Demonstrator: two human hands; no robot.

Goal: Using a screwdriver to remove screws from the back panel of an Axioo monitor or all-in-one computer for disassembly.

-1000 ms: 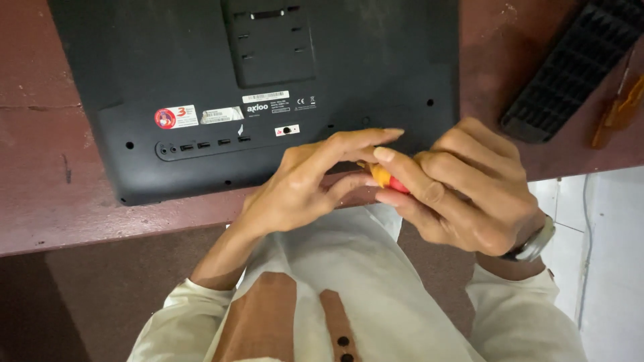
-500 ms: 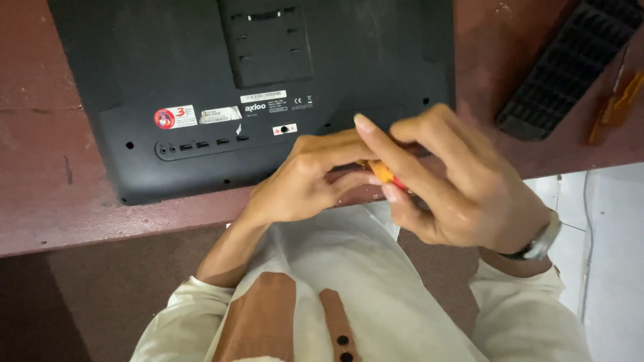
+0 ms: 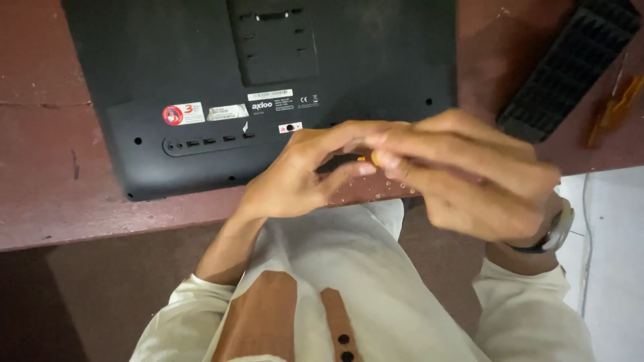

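**Orange bit pinched between 2 hands above the monitor's back**

Orange and small, the piece (image 3: 365, 159) sits between the fingertips of both hands, just over the near edge of the black monitor back (image 3: 201, 74) that lies face down on the reddish-brown table (image 3: 40, 167); only a sliver of it shows, so its exact kind is hard to tell. It looks light and hard, probably plastic, and small enough to slip or drop if the pinch loosens; a fingertip hold at its ends seems the only sensible way to take it. The left hand (image 3: 295, 177) curls in, thumb and forefinger nearly closed on the piece; the right hand (image 3: 469, 177) is blurred, its fingers drawn narrow round the same spot, a watch (image 3: 557, 231) at the wrist. A black ribbed part (image 3: 570, 67) lies well apart at the table's far right, beside an orange-handled tool (image 3: 620, 100).
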